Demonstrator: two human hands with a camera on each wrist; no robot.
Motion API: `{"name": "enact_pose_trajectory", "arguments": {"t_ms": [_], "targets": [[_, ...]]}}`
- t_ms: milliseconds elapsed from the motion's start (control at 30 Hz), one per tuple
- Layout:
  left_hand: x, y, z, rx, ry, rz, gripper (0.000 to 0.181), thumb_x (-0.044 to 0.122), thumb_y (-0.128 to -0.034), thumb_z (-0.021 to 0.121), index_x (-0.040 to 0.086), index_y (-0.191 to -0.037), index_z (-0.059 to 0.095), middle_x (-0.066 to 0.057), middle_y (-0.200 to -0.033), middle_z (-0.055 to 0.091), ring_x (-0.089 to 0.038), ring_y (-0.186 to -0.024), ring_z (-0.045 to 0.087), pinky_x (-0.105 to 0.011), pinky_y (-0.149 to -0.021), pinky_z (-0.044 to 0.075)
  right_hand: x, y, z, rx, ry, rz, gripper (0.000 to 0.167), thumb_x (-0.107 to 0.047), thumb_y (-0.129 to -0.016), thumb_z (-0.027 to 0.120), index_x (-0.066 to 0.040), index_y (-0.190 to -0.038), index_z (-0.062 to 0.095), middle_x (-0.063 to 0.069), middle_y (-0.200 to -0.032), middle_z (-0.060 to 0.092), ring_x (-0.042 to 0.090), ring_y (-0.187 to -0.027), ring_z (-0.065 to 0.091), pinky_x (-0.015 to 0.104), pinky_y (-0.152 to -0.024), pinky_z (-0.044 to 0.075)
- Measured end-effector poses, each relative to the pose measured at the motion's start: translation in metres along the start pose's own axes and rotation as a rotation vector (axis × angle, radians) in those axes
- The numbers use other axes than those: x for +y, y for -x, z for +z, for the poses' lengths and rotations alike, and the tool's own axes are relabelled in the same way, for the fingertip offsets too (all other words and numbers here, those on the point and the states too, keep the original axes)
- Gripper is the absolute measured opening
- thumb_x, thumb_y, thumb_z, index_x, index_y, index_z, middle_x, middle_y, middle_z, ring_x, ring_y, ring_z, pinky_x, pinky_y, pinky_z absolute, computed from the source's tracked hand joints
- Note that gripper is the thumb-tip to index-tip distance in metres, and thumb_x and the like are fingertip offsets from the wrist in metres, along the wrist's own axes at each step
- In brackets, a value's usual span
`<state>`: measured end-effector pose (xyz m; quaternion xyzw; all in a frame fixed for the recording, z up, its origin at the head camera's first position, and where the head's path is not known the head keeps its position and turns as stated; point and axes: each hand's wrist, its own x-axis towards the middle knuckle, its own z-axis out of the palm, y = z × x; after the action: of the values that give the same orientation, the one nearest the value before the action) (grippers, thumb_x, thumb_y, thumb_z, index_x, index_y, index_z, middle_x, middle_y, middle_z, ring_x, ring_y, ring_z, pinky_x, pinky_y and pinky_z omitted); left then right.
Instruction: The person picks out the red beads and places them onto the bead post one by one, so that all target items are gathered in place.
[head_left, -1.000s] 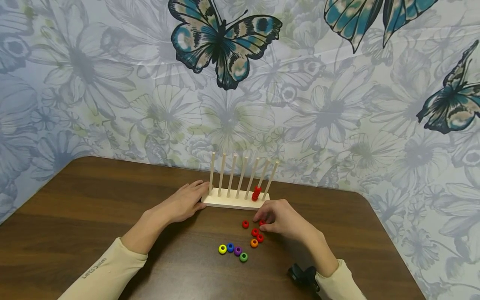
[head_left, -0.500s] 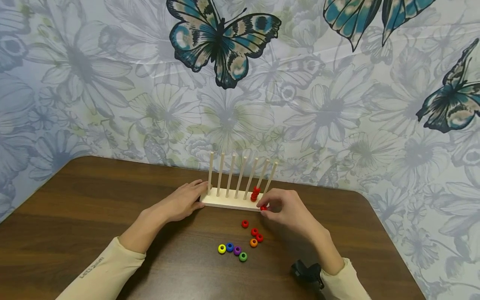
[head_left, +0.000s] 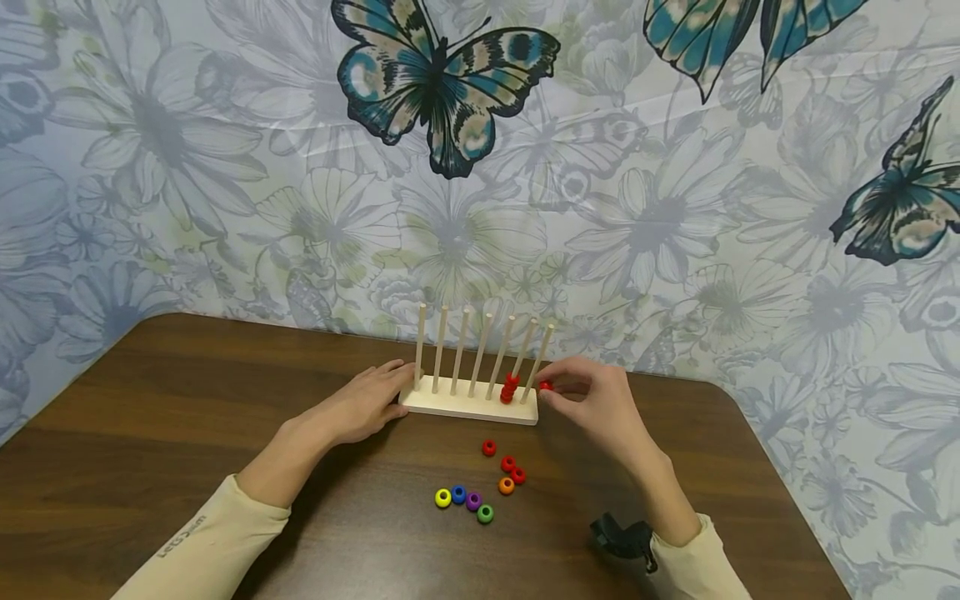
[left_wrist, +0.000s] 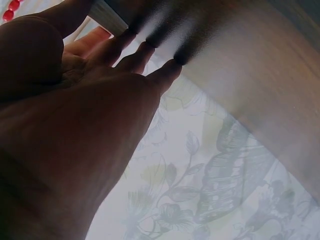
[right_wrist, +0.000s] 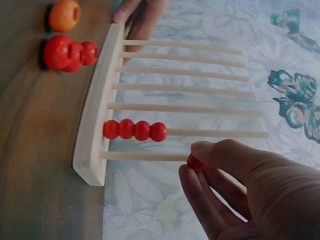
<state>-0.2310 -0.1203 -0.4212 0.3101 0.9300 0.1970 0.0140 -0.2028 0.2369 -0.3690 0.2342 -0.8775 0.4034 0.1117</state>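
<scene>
A pale wooden peg stand with several upright pegs sits near the table's back edge. My left hand holds its left end, thumb in front and fingers at the end and behind; in the left wrist view, fingertips of the left hand also touch the table. Several red beads are stacked on the second peg from the right. Beside the rightmost peg, my right hand pinches another red bead between thumb and fingers. That bead appears off the peg in the head view, partly hidden by fingertips.
Loose on the table, in front of the stand, lie three red beads, one a red bead, and an orange bead. Nearer are a yellow bead, blue bead, purple bead and green bead. A patterned wall covering stands behind.
My right hand has picked up a red bead from the table and carried it up and right, past the stand's right end. The left hand stays at the stand.
</scene>
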Motion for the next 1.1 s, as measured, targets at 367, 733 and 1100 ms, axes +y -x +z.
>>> {"name": "enact_pose_trajectory", "arguments": {"t_ms": [367,733,1100], "targets": [[0.001,0.001,0.001,0.022,0.011,0.010,0.054,0.007,-0.1013,0.069,-0.006,-0.149,0.049,-0.031,-0.154,0.051,-0.053,-0.149,0.039,-0.071,-0.118,0.034,-0.006,-0.003,-0.017,0.222,-0.046,-0.072,0.020,-0.005,-0.091,0.082,-0.015,-0.109,0.082,0.002,-0.105,0.080,0.018,-0.100,0.076,0.027,-0.089,0.063],[0.002,0.000,-0.001,-0.012,0.000,-0.013,0.054,0.009,-0.1036,0.066,-0.003,-0.153,0.048,-0.028,-0.158,0.047,-0.052,-0.151,0.037,-0.070,-0.120,0.032,-0.033,-0.017,-0.032,0.334,-0.141,-0.218,0.024,0.006,-0.089,0.080,-0.005,-0.110,0.081,0.010,-0.107,0.079,0.016,-0.099,0.075,0.029,-0.091,0.063],[0.004,-0.001,0.000,-0.014,-0.010,-0.009,0.055,0.009,-0.1038,0.066,-0.003,-0.154,0.047,-0.029,-0.159,0.046,-0.052,-0.151,0.036,-0.072,-0.120,0.032,-0.053,-0.044,-0.015,0.331,-0.028,-0.294,0.022,0.006,-0.087,0.082,-0.003,-0.108,0.082,0.010,-0.103,0.079,0.023,-0.097,0.075,0.029,-0.089,0.064]]}}
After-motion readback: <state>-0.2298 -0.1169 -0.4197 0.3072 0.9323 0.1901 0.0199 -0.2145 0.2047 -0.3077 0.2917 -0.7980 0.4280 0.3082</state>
